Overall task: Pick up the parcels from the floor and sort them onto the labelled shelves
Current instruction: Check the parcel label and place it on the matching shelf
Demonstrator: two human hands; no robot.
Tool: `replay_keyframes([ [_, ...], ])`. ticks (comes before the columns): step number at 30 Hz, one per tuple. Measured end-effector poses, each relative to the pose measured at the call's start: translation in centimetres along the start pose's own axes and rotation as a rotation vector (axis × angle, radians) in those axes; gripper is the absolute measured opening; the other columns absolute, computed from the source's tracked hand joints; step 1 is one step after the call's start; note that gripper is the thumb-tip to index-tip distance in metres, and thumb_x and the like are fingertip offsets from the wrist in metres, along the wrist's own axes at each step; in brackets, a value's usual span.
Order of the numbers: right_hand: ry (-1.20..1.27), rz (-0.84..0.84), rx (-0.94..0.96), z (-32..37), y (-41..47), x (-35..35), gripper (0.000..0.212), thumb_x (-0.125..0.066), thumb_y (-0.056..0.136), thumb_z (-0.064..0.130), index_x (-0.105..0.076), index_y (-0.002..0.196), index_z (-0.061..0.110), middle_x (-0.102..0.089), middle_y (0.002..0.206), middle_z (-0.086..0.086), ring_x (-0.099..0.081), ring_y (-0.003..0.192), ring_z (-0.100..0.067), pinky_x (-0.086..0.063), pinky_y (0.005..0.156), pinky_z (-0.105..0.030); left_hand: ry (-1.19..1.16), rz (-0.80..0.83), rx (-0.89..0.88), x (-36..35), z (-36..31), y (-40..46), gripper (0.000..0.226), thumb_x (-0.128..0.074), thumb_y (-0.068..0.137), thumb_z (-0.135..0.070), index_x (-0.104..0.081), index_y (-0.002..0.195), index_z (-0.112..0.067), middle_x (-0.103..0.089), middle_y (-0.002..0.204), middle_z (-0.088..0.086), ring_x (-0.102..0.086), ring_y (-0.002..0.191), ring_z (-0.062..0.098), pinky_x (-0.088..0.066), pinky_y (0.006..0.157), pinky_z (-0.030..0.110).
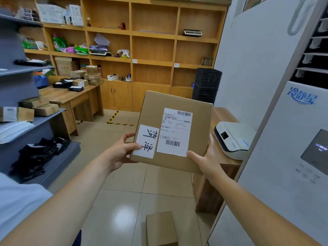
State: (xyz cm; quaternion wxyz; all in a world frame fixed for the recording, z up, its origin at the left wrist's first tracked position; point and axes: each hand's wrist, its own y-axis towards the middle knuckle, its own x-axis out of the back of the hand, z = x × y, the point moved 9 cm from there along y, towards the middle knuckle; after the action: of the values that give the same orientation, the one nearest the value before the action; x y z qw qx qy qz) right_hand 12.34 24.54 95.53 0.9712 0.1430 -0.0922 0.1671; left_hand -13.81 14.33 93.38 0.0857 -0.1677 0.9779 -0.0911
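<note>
A flat brown cardboard parcel [156, 110] is held up in front of me, its face showing a white shipping label with barcodes and a smaller white sticker with handwritten characters. My left hand [119, 151] grips its lower left edge, thumb on the sticker. My right hand [205, 158] grips the lower right corner, thumb on the label's corner. Another brown parcel [160, 228] lies on the tiled floor below. Grey metal shelves [51, 114] at the left hold brown boxes, white mailers and black bags. Wooden shelves [152, 34] with small paper labels line the back wall.
A wooden desk [71, 96] at the left back carries several boxes and black bags. On a low wooden stand at the right sits a white label printer [232, 139]. A tall white air conditioner [284, 139] fills the right side. Black crates [205, 86] are stacked behind.
</note>
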Motion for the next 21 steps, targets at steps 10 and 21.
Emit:
replay_keyframes([
  [10, 0.022, -0.070, -0.068, -6.4, 9.5, 0.7, 0.088, -0.077, 0.072, 0.028, -0.018, 0.137, 0.041, -0.045, 0.131, 0.004, -0.050, 0.116, -0.016, -0.050, 0.091, -0.038, 0.043, -0.040, -0.041, -1.6, 0.9, 10.1, 0.057, -0.070, 0.078, -0.011, -0.040, 0.124, -0.027, -0.062, 0.118, 0.006, -0.060, 0.096, 0.026, -0.051, 0.087, 0.050],
  [21, 0.051, -0.034, -0.079, -11.4, 26.4, 0.3, 0.082, -0.075, 0.072, 0.014, -0.028, 0.137, 0.030, -0.046, 0.119, 0.022, -0.048, 0.114, -0.004, -0.043, 0.094, -0.029, 0.146, -0.119, -0.111, -4.2, -0.8, 25.4, 0.088, -0.075, 0.056, -0.010, -0.036, 0.135, -0.021, -0.066, 0.107, -0.001, -0.063, 0.096, 0.012, -0.048, 0.073, 0.019],
])
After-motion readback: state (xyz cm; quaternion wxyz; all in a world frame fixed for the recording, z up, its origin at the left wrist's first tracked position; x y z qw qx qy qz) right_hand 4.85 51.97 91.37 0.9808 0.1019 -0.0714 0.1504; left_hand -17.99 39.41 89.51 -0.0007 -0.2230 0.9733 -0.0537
